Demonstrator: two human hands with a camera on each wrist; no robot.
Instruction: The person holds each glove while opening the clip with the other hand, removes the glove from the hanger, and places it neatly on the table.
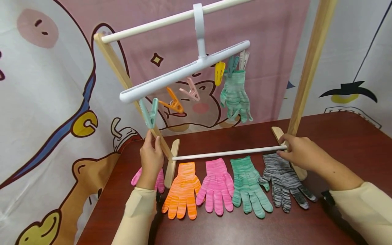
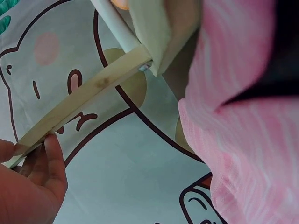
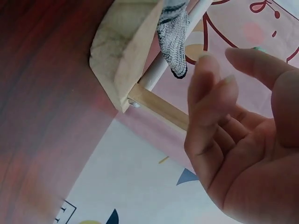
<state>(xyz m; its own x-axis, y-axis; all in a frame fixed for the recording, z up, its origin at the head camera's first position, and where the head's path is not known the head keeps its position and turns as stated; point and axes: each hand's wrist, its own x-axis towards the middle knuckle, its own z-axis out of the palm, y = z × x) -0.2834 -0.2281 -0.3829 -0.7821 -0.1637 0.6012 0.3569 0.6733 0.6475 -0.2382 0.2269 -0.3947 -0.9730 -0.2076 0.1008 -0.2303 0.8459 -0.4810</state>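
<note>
A wooden drying rack (image 1: 114, 63) stands on the table. My left hand (image 1: 152, 154) pinches its left post between thumb and fingers, also seen in the left wrist view. By the foot of the right post is my right hand (image 1: 301, 153); its fingers are loosely bent with a gap to the thumb, and nothing shows between them in the right wrist view. From the top bar hangs a white hanger (image 1: 171, 77) with several coloured clips. Two of these, blue-green and white, are at the cuff of a hanging light green glove (image 1: 235, 90).
In front of the lower bar lie an orange glove (image 1: 181, 190), a pink glove (image 1: 216, 187), a green glove (image 1: 249, 187) and a grey-black glove (image 1: 283, 183). Another pink glove (image 1: 160, 182) is partly hidden behind my left arm. A cartoon cloth (image 1: 269, 41) hangs behind the table (image 1: 343, 153).
</note>
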